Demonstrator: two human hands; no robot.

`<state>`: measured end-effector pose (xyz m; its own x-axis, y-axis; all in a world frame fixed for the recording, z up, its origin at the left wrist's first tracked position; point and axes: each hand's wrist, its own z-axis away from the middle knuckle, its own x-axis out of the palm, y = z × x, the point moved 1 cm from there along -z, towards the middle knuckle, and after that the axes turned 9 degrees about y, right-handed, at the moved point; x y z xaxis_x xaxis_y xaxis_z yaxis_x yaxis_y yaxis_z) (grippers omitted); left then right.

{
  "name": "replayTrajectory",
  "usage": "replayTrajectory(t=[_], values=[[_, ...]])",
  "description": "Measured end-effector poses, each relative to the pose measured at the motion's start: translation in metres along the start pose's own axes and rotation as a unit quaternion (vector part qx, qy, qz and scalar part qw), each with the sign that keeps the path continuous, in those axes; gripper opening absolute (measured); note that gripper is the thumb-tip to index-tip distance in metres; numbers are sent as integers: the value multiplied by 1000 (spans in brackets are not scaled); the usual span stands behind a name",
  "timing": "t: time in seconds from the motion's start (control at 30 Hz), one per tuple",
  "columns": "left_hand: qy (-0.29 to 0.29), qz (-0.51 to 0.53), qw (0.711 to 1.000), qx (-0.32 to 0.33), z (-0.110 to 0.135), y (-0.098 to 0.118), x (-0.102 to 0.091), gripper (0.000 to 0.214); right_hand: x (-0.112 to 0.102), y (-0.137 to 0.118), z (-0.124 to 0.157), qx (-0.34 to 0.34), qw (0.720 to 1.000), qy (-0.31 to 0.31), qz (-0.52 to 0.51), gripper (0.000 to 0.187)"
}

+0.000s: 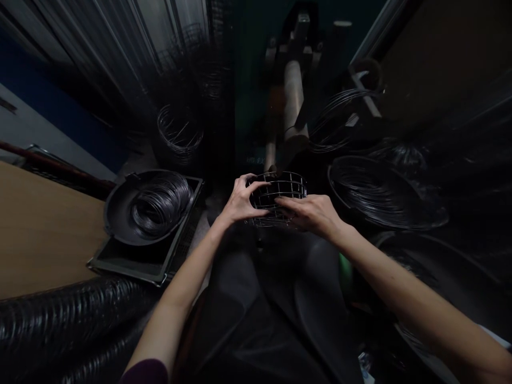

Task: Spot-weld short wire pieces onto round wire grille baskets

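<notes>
A small round wire cage [282, 188], made of dark rings and upright bars, sits in front of me at centre. My left hand [241, 201] curls round its left side, thumb and fingers gripping the wires. On the right side, my right hand [310, 212] lies over the cage's lower front with its fingers closed on the wires. Both forearms reach in from the bottom of the view over my dark-clothed lap.
A dark bowl [120, 213] holding a coil of black wire [160, 202] rests on a square tray at left, beside a wooden tabletop [40, 229]. More wire coils [376, 192] lie right and behind. A machine with a pale cylinder [294, 96] stands beyond the cage.
</notes>
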<state>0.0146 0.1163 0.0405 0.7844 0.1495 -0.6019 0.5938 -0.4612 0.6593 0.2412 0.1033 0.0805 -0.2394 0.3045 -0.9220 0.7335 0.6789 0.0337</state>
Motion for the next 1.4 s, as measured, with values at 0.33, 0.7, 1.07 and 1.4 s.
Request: replayTrajectory(t=[0.33, 0.7, 1.07, 1.4], values=[[-8, 7, 1000, -3, -17, -8, 0, 73, 2, 6, -14, 19, 999, -13, 29, 33], [0, 3, 1000, -12, -25, -9, -3, 72, 2, 5, 3, 121, 990, 68, 8, 28], [1, 1, 1000, -17, -50, -22, -2, 74, 16, 20, -13, 195, 975, 101, -8, 23], [-12, 16, 999, -27, -85, -41, 0, 72, 17, 35, -45, 253, 963, 88, -22, 24]])
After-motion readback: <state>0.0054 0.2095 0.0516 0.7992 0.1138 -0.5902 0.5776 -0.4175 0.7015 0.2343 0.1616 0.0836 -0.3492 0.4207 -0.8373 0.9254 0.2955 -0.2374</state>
